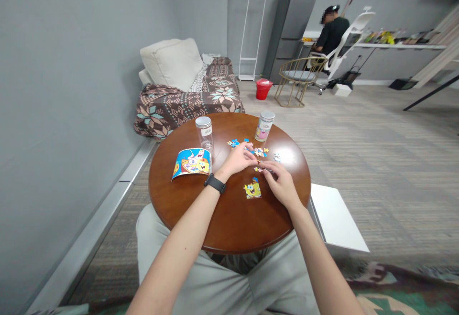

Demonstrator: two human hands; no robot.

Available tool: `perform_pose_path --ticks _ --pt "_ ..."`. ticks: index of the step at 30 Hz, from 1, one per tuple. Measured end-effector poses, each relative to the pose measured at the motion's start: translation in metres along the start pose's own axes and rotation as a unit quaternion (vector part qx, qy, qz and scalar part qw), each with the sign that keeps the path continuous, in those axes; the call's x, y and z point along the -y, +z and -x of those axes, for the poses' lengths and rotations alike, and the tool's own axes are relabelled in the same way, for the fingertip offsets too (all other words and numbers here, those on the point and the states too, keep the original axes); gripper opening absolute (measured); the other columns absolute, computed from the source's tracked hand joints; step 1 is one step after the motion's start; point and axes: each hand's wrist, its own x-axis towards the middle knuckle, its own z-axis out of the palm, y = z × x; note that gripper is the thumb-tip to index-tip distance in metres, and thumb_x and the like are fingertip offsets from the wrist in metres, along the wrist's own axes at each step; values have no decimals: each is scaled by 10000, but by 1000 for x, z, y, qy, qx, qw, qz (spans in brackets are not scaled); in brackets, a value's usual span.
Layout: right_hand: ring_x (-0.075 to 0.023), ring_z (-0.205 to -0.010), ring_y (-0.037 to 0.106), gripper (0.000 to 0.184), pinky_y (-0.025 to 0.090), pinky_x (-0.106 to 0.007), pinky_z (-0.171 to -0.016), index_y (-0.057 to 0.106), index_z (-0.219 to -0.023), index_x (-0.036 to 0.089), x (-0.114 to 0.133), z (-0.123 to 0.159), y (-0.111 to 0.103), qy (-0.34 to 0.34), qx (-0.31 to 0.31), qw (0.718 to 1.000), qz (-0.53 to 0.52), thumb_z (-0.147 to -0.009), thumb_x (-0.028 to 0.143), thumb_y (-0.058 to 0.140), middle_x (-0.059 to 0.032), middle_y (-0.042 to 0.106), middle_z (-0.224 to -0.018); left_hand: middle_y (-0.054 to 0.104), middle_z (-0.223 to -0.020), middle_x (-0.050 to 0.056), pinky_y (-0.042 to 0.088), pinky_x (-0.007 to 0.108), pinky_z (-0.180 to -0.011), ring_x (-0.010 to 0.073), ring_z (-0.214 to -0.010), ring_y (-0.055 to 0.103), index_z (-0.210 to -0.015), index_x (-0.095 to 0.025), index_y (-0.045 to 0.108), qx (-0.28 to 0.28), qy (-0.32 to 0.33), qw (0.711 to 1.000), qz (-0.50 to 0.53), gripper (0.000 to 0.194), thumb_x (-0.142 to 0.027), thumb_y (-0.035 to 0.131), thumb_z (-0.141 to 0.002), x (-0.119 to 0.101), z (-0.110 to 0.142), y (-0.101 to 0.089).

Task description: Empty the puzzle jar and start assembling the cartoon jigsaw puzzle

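My left hand [239, 158], a black band on its wrist, reaches over the loose jigsaw pieces [258, 152]. Its fingertips meet those of my right hand [281, 181] at a small puzzle piece [258, 162]. Both hands have their fingers bent in around that piece, which they mostly hide. Nearer to me lies a joined yellow patch of puzzle [253, 190] showing a cartoon face, with a blue piece at its top. Left of my left hand, a curled picture sheet [192, 162] shows cartoon figures on blue. More pieces [277, 157] lie right of the hands.
On the round wooden table [186, 210] stand a clear lidded jar [204, 133] and a labelled jar [264, 126]. A white box [337, 214] sits right of the table. Beyond are a covered sofa [218, 90], a red bin [263, 89], a chair [299, 75] and a seated person [333, 35].
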Motion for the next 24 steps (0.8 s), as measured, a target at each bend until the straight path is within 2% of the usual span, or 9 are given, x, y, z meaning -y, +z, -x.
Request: perform_pose_path --ticks 3,9,13,16,20,24 --pt "-241 -1055 624 261 475 -443 -983 710 -1032 227 1 0 0 -2 -16 1000 0 -895 310 503 -92 692 -1088 659 -682 -24 520 270 -717 117 -673 667 -892 -174 467 -27 -7 1000 13 357 -76 718 -657 -3 0 2" --pt "-247 -1097 609 277 465 -453 -1007 688 -1102 214 1 1 2 -14 -31 999 32 -895 309 531 -106 667 -1151 661 -697 -31 526 295 -744 128 -678 669 -876 -200 458 -104 -4 994 -36 344 -101 705 -659 -10 3 14" --pt "-256 -1118 601 288 452 -468 -1026 688 -1107 215 3 2 2 0 -34 999 25 -877 332 561 -109 657 -1175 647 -689 -40 525 291 -741 126 -677 664 -853 -211 448 -132 -14 990 -45 330 -68 676 -661 -14 4 18" --pt "-244 -1080 619 266 473 -445 -1002 706 -1051 212 5 1 0 20 -53 998 -21 -871 352 569 -104 675 -1127 649 -674 -47 524 292 -747 127 -684 667 -872 -201 448 -108 -44 993 20 373 -60 708 -644 -15 4 17" --pt "-227 -966 650 210 510 -408 -920 716 -914 212 6 2 -4 43 -88 993 -61 -860 370 588 -84 709 -989 681 -690 -33 523 313 -761 120 -659 663 -924 -183 446 -37 -82 987 129 431 -66 750 -642 -18 6 12" --pt "-190 -766 643 201 533 -336 -729 616 -832 205 3 3 -3 83 -123 984 -98 -797 396 670 -47 681 -807 687 -673 -22 514 327 -757 115 -604 644 -899 -180 442 41 -72 985 151 497 -132 828 -590 -20 9 11"
